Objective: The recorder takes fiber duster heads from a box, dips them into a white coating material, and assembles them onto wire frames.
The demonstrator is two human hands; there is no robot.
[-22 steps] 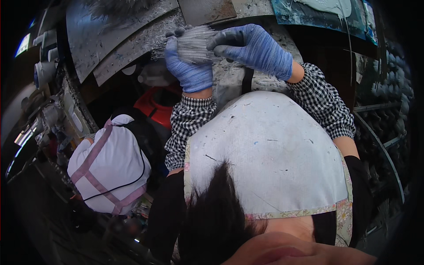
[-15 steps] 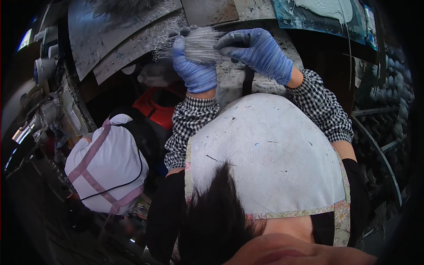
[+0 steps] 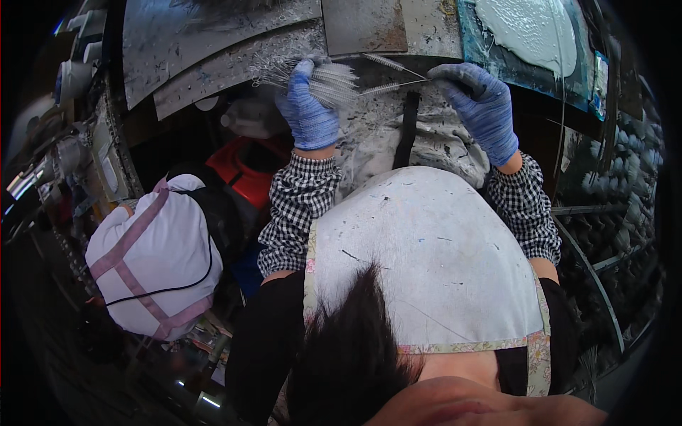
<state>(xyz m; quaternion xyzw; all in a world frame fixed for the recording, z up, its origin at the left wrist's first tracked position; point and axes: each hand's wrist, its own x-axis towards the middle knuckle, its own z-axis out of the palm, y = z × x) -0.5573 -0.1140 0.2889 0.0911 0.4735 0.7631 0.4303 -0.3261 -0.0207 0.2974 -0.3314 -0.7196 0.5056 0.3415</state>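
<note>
White paint-flecked apron (image 3: 426, 263) nearest, checkered sleeves (image 3: 302, 209) above it. Left hand (image 3: 309, 106), blue glove, fist closed around a bundle of thin wire brushes (image 3: 330, 82): white bristly, twisted-wire stems, fanned out. Right hand (image 3: 476, 99), blue glove, pinches the stem of one brush (image 3: 387, 87) drawn out sideways from the bundle. Behind: grey splattered bench (image 3: 234, 57), teal tray of white paste (image 3: 529, 32). White pink-strapped bag (image 3: 153, 259) lower left.

The brush bundle (image 3: 323, 82) hides the left hand's fingers (image 3: 305, 71).
</note>
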